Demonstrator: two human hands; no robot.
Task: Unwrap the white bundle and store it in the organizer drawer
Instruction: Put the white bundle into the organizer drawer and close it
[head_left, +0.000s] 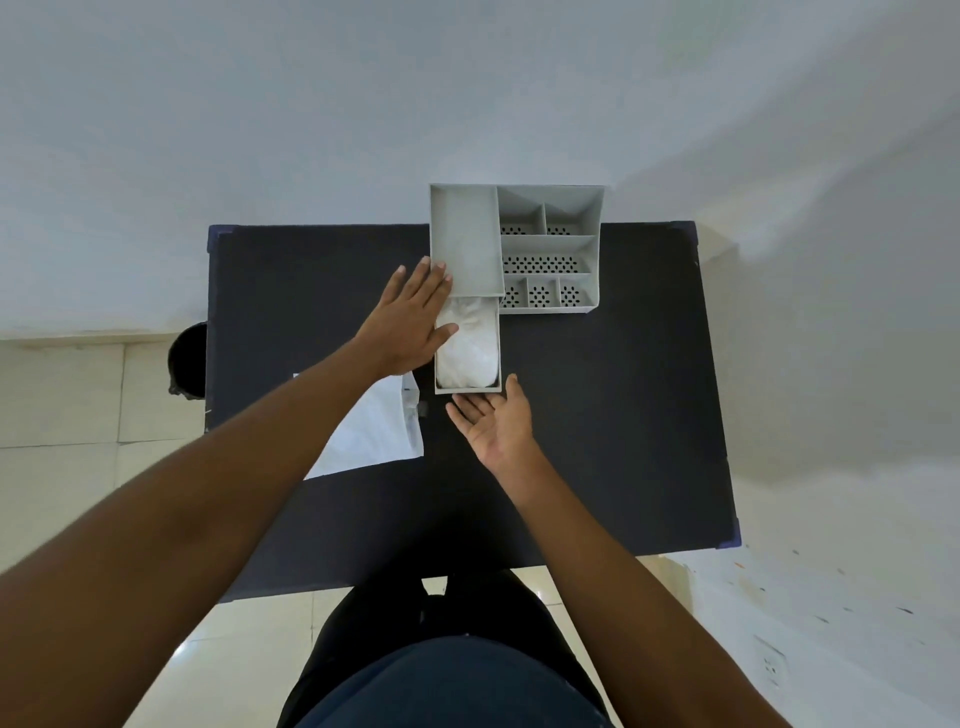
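Table: dark, pretty much black top (597, 415), shot from straight above, with the person's legs at the bottom of the frame.

Organizer: light grey plastic thing (545, 249) sitting at the far edge of the table, a bunch of open compartments with perforated bottoms on the right side, plus a tall closed section on the left.

Drawer: grey drawer (496, 358) pulled out toward the person from under that left section, front wall nearest the camera.

White bundle: soft white cloth-like stuff (467, 348) lying inside the pulled-out drawer, filling most of it. Can't really tell if it's folded or just stuffed in, it's kinda blown out.

Left hand: flat and spread (410, 322), fingers straight, not gripping anything, resting against the left side of the organizer and drawer, thumb lying over the drawer's edge onto the white stuff.

Right hand: palm up (493, 415), fingers loose and open, fingertips right at the drawer's front wall, holding nothing.

Wrapper: white sheet (374, 431) lying flat on the table left of the drawer, partly under the left forearm.

Floor: pale tiles, and a dark round bin (187, 364) just off the table's left edge.
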